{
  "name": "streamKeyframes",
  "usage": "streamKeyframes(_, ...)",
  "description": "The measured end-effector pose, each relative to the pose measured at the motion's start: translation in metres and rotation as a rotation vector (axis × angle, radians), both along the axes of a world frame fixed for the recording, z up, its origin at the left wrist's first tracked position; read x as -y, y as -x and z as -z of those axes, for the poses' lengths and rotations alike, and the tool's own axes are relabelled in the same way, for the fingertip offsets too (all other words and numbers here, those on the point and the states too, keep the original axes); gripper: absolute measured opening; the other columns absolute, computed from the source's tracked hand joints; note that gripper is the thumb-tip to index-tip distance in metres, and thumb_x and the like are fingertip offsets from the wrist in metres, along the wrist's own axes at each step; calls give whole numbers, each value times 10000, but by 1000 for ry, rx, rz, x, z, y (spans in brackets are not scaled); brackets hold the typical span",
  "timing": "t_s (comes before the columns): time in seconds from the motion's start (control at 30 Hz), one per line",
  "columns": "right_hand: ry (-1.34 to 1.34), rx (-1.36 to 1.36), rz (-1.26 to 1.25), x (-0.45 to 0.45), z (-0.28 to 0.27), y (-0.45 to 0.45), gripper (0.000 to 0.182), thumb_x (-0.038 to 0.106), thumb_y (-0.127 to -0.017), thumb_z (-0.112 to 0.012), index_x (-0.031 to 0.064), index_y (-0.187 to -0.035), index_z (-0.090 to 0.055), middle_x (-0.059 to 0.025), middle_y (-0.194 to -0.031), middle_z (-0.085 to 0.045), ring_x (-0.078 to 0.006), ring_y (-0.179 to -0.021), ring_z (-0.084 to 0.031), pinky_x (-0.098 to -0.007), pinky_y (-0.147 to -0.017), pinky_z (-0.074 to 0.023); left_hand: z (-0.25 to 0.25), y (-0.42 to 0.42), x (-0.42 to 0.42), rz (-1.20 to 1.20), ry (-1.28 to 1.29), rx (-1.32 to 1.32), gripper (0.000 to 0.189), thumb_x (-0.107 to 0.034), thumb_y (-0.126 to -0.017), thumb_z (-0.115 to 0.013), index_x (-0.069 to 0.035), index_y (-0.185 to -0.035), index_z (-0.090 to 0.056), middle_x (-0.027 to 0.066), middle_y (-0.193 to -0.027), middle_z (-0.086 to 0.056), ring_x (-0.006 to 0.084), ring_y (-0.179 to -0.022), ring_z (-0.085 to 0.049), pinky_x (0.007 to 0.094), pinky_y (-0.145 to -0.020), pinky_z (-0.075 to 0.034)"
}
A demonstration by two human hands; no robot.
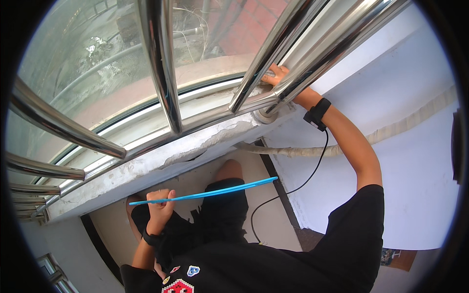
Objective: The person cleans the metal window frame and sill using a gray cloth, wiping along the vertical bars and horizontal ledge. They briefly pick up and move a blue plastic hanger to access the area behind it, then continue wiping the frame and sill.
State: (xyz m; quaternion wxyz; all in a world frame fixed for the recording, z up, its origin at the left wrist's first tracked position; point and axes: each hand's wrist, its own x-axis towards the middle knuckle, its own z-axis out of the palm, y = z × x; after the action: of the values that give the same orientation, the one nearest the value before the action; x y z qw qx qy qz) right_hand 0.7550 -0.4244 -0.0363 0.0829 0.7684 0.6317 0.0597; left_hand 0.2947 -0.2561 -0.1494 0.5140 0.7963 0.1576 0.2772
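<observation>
My left hand (160,206) is closed around one end of a thin light-blue plastic strip or rod (223,190), which extends to the right above my knees. My right hand (275,74) reaches between the shiny metal window bars (253,82) to the corner of the window ledge. Its fingers rest on a greyish wad, perhaps a cloth (270,73), and are partly hidden by the bars. A black band with a cable is strapped round my right wrist.
The metal bottom rail (205,122) runs along a windowsill with peeling plaster (220,141). Behind the bars is the window glass (121,69). A wrapped pipe (395,130) crosses the white wall at right. The black cable (264,202) hangs beside my legs.
</observation>
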Motion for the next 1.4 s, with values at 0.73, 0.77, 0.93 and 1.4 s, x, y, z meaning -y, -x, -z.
streamKeyframes(0.73,-89,180,112,10,-12,18,325,119,-798,-566,38,-1113,-560,-107,-1107,-513,-275,-916,-523,-389,-773,-490,1,9,3,-93,86,45,437,-49,-853,-614,-16,-556,-295,55,-494,-230,152,-456,-178,326,-444,-153)
streamKeyframes(0.77,-106,103,129,14,-13,12,290,123,-800,-565,44,-1079,-564,-101,-1085,-513,-274,-910,-523,-388,-770,-487,1,11,2,-97,83,48,436,-49,-854,-613,-16,-557,-296,52,-494,-230,148,-458,-177,324,-444,-152)
streamKeyframes(0.93,-212,169,-43,27,-16,18,166,141,-833,-561,86,-990,-564,-106,-1003,-529,-281,-904,-552,-386,-739,-487,0,16,2,-113,139,67,437,-48,-861,-605,-17,-558,-291,35,-495,-228,124,-468,-176,314,-448,-147)
streamKeyframes(1.4,-397,37,442,47,6,67,152,9,-742,-607,-15,-892,-595,-214,-903,-593,-395,-826,-598,-460,-674,-515,7,6,15,-72,213,55,450,-54,-864,-604,-28,-547,-286,38,-491,-238,113,-463,-190,304,-441,-161)
